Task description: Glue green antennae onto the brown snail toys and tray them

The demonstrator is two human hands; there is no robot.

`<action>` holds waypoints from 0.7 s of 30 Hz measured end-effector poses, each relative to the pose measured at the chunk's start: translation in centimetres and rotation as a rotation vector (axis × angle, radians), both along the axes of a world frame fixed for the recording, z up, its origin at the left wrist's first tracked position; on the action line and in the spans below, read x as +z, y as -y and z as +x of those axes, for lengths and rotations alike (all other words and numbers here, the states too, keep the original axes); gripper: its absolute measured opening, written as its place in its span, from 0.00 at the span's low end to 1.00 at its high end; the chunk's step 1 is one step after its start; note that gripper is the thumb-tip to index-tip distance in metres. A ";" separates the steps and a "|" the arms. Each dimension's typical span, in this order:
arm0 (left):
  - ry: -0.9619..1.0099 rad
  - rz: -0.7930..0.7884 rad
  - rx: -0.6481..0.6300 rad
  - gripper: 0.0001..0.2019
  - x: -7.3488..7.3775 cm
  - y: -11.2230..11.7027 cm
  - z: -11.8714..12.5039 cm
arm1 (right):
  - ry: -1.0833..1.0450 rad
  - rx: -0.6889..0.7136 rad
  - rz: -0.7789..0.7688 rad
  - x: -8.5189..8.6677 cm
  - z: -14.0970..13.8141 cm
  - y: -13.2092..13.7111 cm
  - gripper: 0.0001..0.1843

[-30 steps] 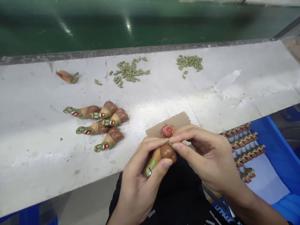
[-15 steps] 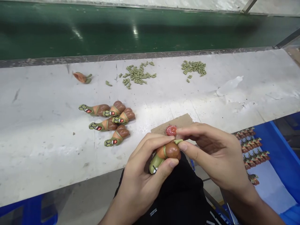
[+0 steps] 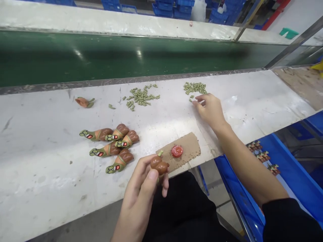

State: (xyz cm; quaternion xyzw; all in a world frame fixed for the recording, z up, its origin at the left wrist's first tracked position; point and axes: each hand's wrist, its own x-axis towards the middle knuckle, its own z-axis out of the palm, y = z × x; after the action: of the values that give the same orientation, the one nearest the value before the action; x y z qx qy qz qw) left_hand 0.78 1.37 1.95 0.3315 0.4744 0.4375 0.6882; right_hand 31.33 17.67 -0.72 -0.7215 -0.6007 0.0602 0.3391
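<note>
Now | left hand [image 3: 141, 198] clasps snail toy [image 3: 158, 165] just before cardboard pad [image 3: 188, 148], shell up, likely exposing its socket | right hand [image 3: 210, 109] unclenched, fingertips at green peg pile [image 3: 194, 88] beyond pad, seemingly picking.

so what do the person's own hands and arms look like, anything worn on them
Both hands are bare: no gloves, and no rings, watch or wristband that can be seen. The left hand shows with a bare wrist and no sleeve in view. The arm of the right hand is bare up to a black sleeve at the picture's lower right corner. No markings show on it.
</note>
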 end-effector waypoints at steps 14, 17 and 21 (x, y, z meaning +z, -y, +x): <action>-0.150 0.193 0.031 0.14 -0.5 -1.1 0.5 | -0.333 0.617 -0.235 6.4 -6.7 9.8 0.07; -0.102 0.251 0.002 0.13 -0.7 -1.3 1.1 | -0.348 0.749 -0.224 7.7 -7.7 13.2 0.07; -0.107 0.240 0.017 0.13 -0.8 -1.2 1.8 | -0.473 0.610 -0.235 7.1 -8.3 14.6 0.07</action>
State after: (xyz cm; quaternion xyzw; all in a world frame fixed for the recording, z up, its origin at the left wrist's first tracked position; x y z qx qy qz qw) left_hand 2.58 2.55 1.16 0.4302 0.4574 0.4789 0.6135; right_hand 23.06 3.09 6.34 -0.5102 -0.6818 0.3908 0.3495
